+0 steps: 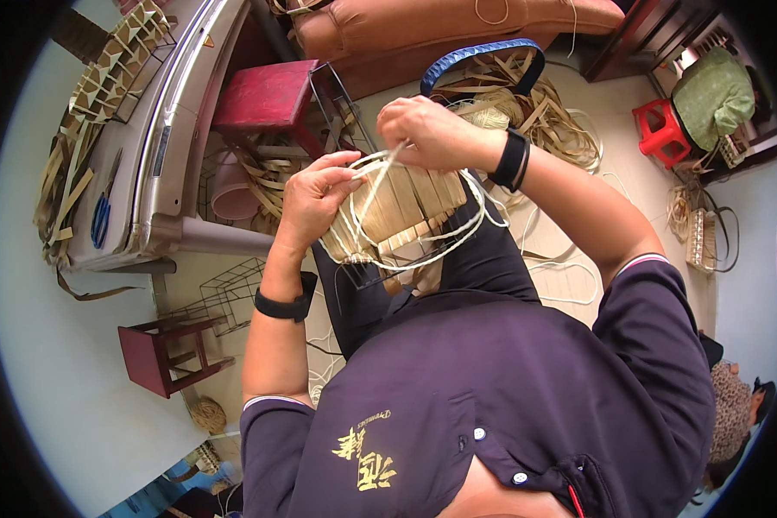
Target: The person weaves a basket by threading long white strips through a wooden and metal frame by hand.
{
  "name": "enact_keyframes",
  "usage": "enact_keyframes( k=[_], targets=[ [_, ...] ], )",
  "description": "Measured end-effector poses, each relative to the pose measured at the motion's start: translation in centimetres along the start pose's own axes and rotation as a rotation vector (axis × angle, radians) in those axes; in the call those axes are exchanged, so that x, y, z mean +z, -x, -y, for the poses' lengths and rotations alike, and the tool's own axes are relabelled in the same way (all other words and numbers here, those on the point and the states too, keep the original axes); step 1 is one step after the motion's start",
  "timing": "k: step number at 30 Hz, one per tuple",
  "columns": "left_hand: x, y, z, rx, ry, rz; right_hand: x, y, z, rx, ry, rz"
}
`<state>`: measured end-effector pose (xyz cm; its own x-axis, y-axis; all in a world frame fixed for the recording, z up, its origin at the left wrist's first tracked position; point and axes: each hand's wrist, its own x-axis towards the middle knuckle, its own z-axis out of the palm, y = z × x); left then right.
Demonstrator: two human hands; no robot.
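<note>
A basket [406,203] of flat tan strips woven over a dark wire frame rests on my lap. White cord [470,229] loops round its rim and hangs down over its near side. My left hand [313,197] pinches the cord against the rim at the basket's far left corner. Just to the right and higher, my right hand [429,134] has its fingers closed on a strand of the same cord, drawn up taut from the rim. The exact fingertip grip of the right hand is partly hidden by its own knuckles.
Scissors with blue handles [101,220] lie on the table at left beside woven strips. A maroon stool [268,95] and a wire frame [224,298] stand nearby. Loose tan strips [544,116] pile up ahead under a blue band. At right is a red stool [662,134].
</note>
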<state>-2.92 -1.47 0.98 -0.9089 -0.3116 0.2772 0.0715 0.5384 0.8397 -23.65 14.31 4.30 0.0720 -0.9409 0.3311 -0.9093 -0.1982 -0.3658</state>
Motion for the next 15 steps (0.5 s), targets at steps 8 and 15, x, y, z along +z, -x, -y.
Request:
enact_keyframes(
  k=[8, 15],
  targets=[
    [-0.4, 0.9, 0.7, 0.027, -0.032, -0.108, -11.8, 8.8, -6.5, 0.568, -0.627, -0.611],
    [1.2, -0.2, -1.1, 0.03, -0.097, -0.21, -18.2, 26.1, -5.4, 0.58, -0.871, -0.676]
  ],
)
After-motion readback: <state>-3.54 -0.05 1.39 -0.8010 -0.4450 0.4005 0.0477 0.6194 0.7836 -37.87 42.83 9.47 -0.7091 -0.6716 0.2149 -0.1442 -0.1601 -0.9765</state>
